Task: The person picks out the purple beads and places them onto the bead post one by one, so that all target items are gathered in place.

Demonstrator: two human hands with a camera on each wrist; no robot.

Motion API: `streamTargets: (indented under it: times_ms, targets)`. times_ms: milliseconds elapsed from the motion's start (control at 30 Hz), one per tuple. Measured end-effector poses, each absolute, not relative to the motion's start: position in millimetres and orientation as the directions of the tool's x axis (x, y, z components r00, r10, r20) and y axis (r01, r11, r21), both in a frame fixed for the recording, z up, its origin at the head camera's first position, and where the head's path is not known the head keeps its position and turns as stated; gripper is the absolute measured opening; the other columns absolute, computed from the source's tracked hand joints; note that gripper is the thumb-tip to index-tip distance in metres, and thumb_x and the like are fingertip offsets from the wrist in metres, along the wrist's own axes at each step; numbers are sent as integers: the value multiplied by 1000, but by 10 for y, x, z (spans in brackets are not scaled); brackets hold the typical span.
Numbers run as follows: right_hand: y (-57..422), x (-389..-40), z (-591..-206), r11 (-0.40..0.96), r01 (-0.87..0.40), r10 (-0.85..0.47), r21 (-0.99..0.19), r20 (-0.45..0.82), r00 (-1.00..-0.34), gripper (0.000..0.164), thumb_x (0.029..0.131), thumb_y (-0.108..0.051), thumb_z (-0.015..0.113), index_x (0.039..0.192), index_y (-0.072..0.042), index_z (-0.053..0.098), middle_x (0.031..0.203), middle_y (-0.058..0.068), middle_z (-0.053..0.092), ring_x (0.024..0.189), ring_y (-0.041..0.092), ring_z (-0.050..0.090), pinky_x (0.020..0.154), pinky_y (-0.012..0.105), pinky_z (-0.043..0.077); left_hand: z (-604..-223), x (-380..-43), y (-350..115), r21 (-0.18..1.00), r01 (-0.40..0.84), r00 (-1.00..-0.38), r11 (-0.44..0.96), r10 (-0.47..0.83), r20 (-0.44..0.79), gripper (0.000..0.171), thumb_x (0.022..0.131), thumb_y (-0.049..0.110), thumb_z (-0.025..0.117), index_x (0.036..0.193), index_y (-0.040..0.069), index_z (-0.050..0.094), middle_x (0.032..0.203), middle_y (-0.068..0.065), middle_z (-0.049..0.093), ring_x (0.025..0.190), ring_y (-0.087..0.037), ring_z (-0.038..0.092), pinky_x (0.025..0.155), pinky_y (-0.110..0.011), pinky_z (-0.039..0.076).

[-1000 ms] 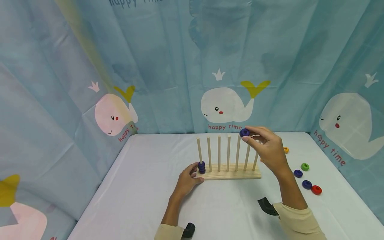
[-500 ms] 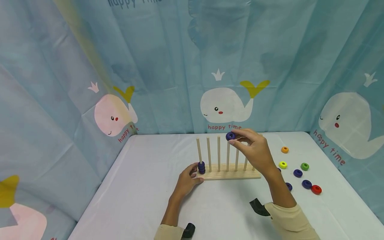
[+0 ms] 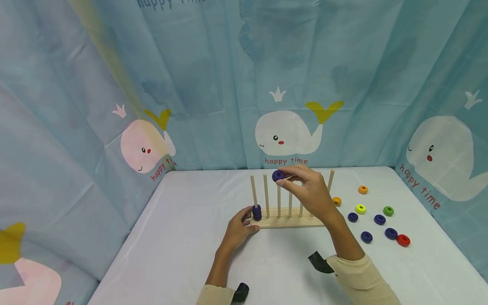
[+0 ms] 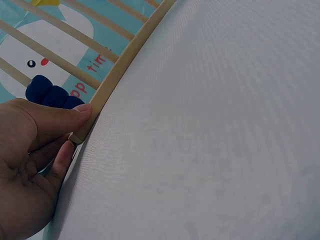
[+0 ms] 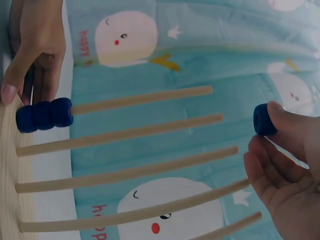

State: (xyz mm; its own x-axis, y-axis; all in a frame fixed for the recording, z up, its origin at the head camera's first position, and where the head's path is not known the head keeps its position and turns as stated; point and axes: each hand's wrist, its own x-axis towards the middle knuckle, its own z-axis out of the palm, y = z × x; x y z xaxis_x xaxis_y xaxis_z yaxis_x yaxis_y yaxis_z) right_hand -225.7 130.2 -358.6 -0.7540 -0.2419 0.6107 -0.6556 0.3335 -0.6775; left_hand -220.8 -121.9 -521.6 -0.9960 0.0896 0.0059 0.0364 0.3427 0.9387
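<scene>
Ring [image 3: 277,177], dark blue, pinched in right grip [image 3: 306,190] above pegs [image 3: 266,197]; left grip [image 3: 237,230] pinches wooden base [image 3: 291,223] at its end, three blue rings [image 3: 257,213] stacked beside that grip on end peg [image 3: 253,190]. Loose rings [image 3: 353,218] on worktop [image 3: 183,237], right of right grip.

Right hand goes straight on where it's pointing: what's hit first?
Probably the second peg from the left, in line past the held blue ring in the head view; depth is unclear, so the right hand may pass above its tip.

Several red "happy time" prints [image 3: 286,161] on the blue whale-patterned curtain [image 3: 228,84]
</scene>
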Motion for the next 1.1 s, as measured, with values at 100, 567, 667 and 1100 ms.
streamTargets:
  times_ms: [100,567,667,1100]
  targets:
    - [1257,-2265,-3582,335,-664,-249,-668,617,-746,34,95,-14,81,129,-12,76,114,-1,74,103,12,69,88,19,61,-5213,-2209,-1220,937,45,-996,347,91,14,73,88,6,84,154,6,53,144,-18,63,135,-35,60,114,-42,54]
    - [1057,-2293,-3493,335,-674,-275,-658,616,-738,33,94,-17,83,126,-13,77,112,-2,76,103,19,70,86,25,61,-5219,-2200,-1232,937,40,-996,346,88,10,73,89,10,85,154,9,54,145,-17,62,137,-35,60,115,-43,53]
    - [1024,-2303,-3478,339,-687,-281,-643,628,-726,33,94,-17,83,126,-12,77,115,0,77,102,22,68,85,27,59,-5220,-2201,-1233,938,43,-996,344,91,12,73,88,10,85,154,9,54,146,-18,62,137,-36,59,115,-43,53]
    - [919,-2363,-3476,370,-659,-300,-655,587,-752,37,94,-20,83,128,-9,76,128,5,74,127,25,64,107,53,57,-5227,-2211,-1236,939,43,-995,342,99,10,73,89,10,84,155,9,53,146,-19,62,136,-37,60,115,-44,54]
